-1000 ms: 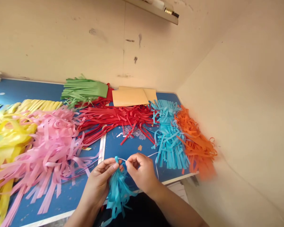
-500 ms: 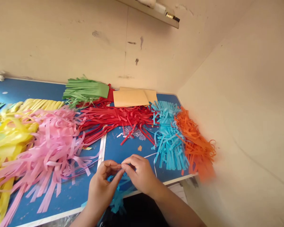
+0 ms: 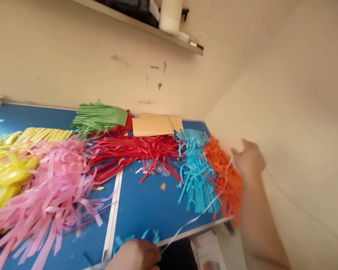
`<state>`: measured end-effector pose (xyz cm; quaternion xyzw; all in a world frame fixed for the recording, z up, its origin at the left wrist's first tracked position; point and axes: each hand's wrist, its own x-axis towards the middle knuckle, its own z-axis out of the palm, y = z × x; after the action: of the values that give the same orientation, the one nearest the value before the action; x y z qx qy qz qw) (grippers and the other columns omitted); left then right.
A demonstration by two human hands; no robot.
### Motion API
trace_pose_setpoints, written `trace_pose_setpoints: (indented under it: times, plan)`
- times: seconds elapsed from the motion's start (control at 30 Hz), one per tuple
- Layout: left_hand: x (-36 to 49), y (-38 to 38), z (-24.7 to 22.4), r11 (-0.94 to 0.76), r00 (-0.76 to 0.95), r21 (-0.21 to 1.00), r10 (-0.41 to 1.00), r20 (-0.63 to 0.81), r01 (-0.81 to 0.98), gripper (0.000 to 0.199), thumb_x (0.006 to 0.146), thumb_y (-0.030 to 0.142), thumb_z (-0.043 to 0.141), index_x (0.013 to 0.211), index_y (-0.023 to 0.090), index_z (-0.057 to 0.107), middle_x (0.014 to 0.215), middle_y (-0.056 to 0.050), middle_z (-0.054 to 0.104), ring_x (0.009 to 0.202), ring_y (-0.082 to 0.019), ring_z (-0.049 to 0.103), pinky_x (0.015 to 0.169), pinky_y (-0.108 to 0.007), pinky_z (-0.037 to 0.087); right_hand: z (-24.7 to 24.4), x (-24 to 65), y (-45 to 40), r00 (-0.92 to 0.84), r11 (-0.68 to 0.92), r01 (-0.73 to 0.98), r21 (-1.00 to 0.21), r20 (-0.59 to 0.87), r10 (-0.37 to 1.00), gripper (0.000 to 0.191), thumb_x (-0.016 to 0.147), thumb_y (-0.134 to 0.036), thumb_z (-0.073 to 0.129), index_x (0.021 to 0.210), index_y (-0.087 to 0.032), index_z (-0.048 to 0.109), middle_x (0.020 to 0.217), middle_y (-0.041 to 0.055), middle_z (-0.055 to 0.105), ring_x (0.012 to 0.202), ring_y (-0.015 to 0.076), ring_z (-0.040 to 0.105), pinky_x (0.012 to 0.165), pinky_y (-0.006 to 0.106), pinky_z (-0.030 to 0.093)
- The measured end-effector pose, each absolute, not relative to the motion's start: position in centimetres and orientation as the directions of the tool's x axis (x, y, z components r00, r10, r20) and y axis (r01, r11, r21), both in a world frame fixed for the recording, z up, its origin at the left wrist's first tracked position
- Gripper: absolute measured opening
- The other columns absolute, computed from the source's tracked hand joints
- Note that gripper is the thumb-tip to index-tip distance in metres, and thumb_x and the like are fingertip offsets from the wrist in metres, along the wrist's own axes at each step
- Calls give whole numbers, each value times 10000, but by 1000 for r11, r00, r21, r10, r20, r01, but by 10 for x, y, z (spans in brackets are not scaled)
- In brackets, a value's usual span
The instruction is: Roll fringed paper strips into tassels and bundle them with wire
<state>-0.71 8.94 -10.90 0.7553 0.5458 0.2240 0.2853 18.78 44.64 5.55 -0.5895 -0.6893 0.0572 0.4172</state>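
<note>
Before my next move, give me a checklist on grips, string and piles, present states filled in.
1. White string pulled straight: not ok; it curves.
2. String clear of the orange fringe in this view: not ok; it crosses in front.
3. Right grip closed on the string: cannot tell; blurred.
4. Left grip touching the blue strips: cannot tell; strips mostly hidden.
5. Pink fringe apart from both grips: ok.

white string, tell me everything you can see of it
The white string is thin and pale, like thread or narrow ribbon; the exact material is unclear. It runs in a loose curve, not pulled straight, from beside the curled left hand up to the blurred, outstretched right hand. In view it crosses the table's near edge, then the light blue fringe and orange fringe; whether it touches them is unclear. Its ends and each hand's grip cannot be made out.
</note>
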Motion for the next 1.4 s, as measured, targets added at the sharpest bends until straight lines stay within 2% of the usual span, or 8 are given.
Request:
trace_pose_setpoints:
  times: [0.1,0.2,0.37,0.53,0.7,0.93,1.2,1.4]
  plan:
    - [-66,135,-91,-191,119,435,975,187,880,284,922,215,410,899,265,688,802,-18,730,709,-155,682,676,-231,512,4,113,406,-555,651,728,-214,372,744,265,914,-267,553,1081,-146,720,1135,145,696,1043,264,645,930,417,487]
    - [-130,187,-87,70,-123,261,974,191,963,351,926,183,359,1031,173,694,1030,-133,727,915,-250,689,836,-379,538,-42,29,363,-917,913,378,-155,74,392,327,957,-167,436,1170,-193,683,1231,86,672,1145,185,597,1016,322,425]
    - [-175,231,-106,137,-162,145,971,174,980,389,844,89,420,1122,113,692,1165,-183,698,1092,-313,647,943,-453,503,-74,-52,344,-900,891,433,-136,-2,436,244,870,-176,521,1019,-162,714,1080,112,717,1034,266,635,929,415,447]
    - [-175,225,-116,157,-176,101,963,206,982,380,859,116,409,1088,120,712,1202,-196,679,1050,-334,660,907,-487,500,-68,-33,402,-770,766,637,-82,-33,637,366,895,-274,492,1220,-204,645,1314,123,614,933,255,678,822,398,492]
    - [-176,226,-115,151,-171,101,959,226,983,343,871,132,416,1018,154,725,1101,-154,720,978,-312,671,887,-474,485,-46,11,437,-555,555,832,5,61,830,499,953,-122,236,1316,-74,575,1240,226,619,1053,293,639,841,403,476]
    - [-175,229,-110,159,-168,56,952,255,986,312,880,153,434,977,160,730,1086,-162,704,987,-317,655,912,-487,440,-81,-43,362,-877,875,474,-101,32,479,255,923,-279,511,1083,-243,706,1188,63,690,1131,230,557,994,389,364]
    - [-178,227,-108,152,-163,62,951,262,986,327,888,152,422,957,194,739,993,-99,737,932,-297,674,1008,-552,345,-46,21,449,-487,492,871,-7,122,865,483,999,-190,233,1273,-61,609,1256,287,591,1099,377,577,858,539,407]
    - [-181,230,-105,148,-164,84,960,227,985,331,926,220,405,939,192,735,1000,-105,745,945,-298,680,1032,-559,304,-70,-23,424,-953,933,301,-200,-86,289,213,915,-298,629,1098,-230,713,1238,82,650,1149,227,576,964,345,389]
